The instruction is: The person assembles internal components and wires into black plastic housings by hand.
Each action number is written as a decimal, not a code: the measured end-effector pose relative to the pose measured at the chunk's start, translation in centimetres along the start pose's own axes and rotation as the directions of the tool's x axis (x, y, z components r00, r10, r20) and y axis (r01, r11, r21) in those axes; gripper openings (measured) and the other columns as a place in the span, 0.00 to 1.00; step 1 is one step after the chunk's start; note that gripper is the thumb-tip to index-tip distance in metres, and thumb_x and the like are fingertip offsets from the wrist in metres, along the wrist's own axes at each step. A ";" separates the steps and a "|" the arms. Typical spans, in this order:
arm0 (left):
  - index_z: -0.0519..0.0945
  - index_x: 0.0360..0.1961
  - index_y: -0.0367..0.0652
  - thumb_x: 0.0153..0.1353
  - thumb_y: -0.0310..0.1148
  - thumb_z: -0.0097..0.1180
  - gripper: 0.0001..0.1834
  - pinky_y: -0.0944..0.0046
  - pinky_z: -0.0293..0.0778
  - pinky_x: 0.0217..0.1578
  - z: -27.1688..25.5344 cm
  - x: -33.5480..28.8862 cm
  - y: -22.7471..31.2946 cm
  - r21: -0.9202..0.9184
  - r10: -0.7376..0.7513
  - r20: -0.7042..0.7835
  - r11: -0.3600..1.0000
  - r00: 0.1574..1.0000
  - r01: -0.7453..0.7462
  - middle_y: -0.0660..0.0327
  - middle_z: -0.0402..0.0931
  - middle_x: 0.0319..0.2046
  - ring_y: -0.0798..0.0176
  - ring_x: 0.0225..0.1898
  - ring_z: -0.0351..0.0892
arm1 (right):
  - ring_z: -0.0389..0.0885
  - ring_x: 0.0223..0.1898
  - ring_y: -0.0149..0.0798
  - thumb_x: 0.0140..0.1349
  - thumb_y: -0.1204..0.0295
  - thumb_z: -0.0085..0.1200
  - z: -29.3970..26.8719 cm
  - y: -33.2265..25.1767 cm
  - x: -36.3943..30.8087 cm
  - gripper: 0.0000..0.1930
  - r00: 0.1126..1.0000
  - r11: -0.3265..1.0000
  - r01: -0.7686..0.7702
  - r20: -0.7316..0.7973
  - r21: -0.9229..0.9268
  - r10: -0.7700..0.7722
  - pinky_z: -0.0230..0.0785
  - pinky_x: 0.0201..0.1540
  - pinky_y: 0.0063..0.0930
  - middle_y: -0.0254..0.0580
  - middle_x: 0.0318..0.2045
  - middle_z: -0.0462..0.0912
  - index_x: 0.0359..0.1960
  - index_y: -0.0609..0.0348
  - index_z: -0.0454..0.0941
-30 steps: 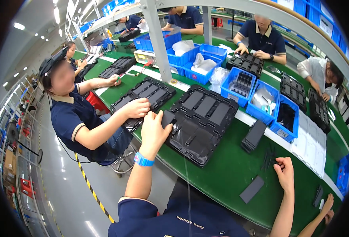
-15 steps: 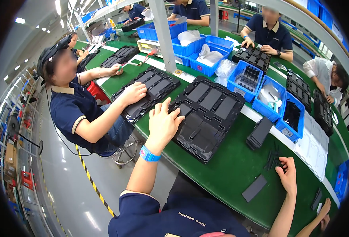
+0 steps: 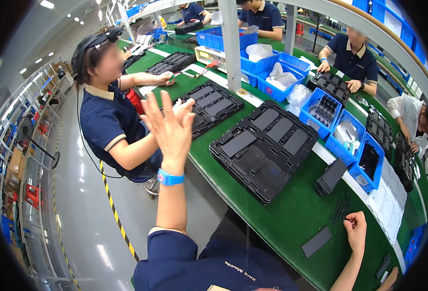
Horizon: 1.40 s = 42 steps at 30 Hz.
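Note:
My left hand [image 3: 168,131] is raised in the air with its fingers spread, between a co-worker's arm and the black molded tray [image 3: 223,165] in front of me. Several flat dark grey rectangular pads [image 3: 239,144] lie in the tray's pockets; one lower area shows bare dark plastic. At the right, my right hand [image 3: 355,233] has its fingers pinched together beside thin black strips [image 3: 339,209] on the green table. What the fingertips hold, if anything, is too small to make out. A loose dark pad [image 3: 316,241] lies left of this hand, and a stack of black pieces [image 3: 331,177] stands beyond it.
Blue bins [image 3: 364,177] with black parts and plastic bags stand behind the stack. A grey post [image 3: 232,48] rises at the table's far side. The co-worker [image 3: 112,116] at left works on another black tray [image 3: 214,106]. A white sheet [image 3: 386,203] lies at right.
My left hand has lifted away from the tray's left edge and moved up and left, its fingers spreading. A pad at the tray's left now shows uncovered. My right hand stays by the strips.

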<state>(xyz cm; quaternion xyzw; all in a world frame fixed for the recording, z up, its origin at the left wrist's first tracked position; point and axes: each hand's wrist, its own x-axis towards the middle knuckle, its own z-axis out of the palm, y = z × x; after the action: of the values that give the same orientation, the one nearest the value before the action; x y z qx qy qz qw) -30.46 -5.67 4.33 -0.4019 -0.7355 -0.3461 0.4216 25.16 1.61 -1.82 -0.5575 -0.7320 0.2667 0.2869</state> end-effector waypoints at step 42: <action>0.54 0.66 0.41 0.54 0.28 0.60 0.40 0.51 0.75 0.25 -6.6 -12.9 28.7 -0.928 0.966 0.253 0.227 0.050 0.296 0.49 0.80 0.26 0.45 0.26 0.81 | 0.79 0.34 0.27 0.62 0.81 0.53 -0.2 -0.2 0.1 0.07 0.979 0.865 -0.184 0.011 0.467 0.203 0.75 0.36 0.20 0.34 0.34 0.77 0.41 0.65 0.75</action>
<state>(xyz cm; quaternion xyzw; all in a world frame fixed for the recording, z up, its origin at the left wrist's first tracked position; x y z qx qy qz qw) 1.36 -2.59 0.30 -0.8767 -0.3065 -0.1754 -0.3267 25.18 1.70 -1.55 -0.5478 -0.5813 0.4512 0.3980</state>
